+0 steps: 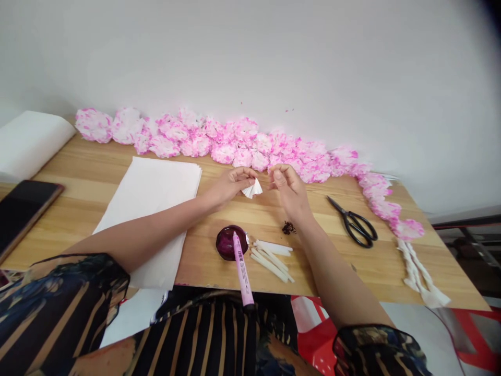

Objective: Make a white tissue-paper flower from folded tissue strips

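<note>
Between the thumb and fingers of my left hand (235,184) is a small pleated white paper fan (252,189), its folds spreading toward the lower right. My right hand (287,185) is just to the right of it, apart from the paper, with thumb and index finger pinched together; anything between them is too small to name. Below the hands, a pink marker (241,271) leans on a dark dish (225,243) stained purple. White sticks (272,262) lie beside the dish, and a small dark bundle (288,227) lies near my right wrist.
Pink-and-white paper flowers (242,130) line the back of the wooden table (105,167). White sheets (152,188) lie under my left forearm. Black scissors (354,222) and twisted white paper (418,274) are at right. A phone (25,209) and white roll (35,141) are at left.
</note>
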### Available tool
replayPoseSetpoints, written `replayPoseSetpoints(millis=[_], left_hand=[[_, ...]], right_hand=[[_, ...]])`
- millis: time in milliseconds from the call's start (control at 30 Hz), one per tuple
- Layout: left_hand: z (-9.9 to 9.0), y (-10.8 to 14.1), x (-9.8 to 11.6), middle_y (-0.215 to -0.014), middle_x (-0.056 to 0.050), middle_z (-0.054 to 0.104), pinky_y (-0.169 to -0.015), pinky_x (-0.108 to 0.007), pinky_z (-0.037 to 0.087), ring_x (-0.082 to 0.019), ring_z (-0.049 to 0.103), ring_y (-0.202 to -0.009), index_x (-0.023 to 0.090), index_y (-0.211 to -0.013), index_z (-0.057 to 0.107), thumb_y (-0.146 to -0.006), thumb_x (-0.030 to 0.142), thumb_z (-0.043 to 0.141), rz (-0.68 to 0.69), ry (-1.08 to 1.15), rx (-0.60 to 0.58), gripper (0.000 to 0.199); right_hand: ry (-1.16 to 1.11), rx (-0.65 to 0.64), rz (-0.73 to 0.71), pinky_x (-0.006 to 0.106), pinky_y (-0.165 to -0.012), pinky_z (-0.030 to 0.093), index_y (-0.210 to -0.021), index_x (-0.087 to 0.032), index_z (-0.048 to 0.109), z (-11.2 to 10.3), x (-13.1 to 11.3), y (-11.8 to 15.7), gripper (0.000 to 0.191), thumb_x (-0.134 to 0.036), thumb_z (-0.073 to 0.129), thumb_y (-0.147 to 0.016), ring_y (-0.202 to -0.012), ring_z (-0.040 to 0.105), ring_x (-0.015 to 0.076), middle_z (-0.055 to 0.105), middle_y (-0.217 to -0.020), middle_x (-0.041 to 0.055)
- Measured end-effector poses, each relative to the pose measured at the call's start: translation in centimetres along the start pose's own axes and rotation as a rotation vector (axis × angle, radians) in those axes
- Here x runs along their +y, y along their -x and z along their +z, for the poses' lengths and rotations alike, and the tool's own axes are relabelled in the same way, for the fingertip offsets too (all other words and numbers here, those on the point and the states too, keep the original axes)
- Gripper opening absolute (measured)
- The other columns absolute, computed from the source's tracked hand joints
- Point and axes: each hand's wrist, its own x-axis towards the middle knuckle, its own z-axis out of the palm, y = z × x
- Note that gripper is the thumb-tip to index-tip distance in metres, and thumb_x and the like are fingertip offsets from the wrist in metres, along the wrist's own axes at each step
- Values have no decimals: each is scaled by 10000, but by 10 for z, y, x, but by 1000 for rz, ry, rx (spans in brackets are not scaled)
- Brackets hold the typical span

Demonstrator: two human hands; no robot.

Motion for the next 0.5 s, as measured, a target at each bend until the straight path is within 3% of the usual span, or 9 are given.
replayPoseSetpoints(millis=[167,333,500], left_hand=[[0,0,0,-736,17,638,-630,-219,490,-96,611,-657,152,-899,584,-784,233,752,-23,70,54,219],[0,0,-1,-751,10,655,-624,-209,481,-85,615,-637,140,-899,589,-802,224,747,-33,93,48,204],[-1,-2,-2,-764,-21,687,-664,-248,531,-123,673,-681,125,-930,581,-825,193,728,-35,95,-7,193]], right_hand=[[184,-84,-3,366,-876,516,-1100,-231,610,2,0,2,338,-485,632,-878,-1017,622,204,672,-1132,60],[435,-109,-138,415,-909,499,-1093,-237,642,7,3,3,260,-309,658,-844,-1037,633,237,707,-1116,59],[497,-96,-167,417,-902,505,-1121,-243,665,3,7,1,270,-219,572,-869,-1011,665,237,728,-1118,52]])
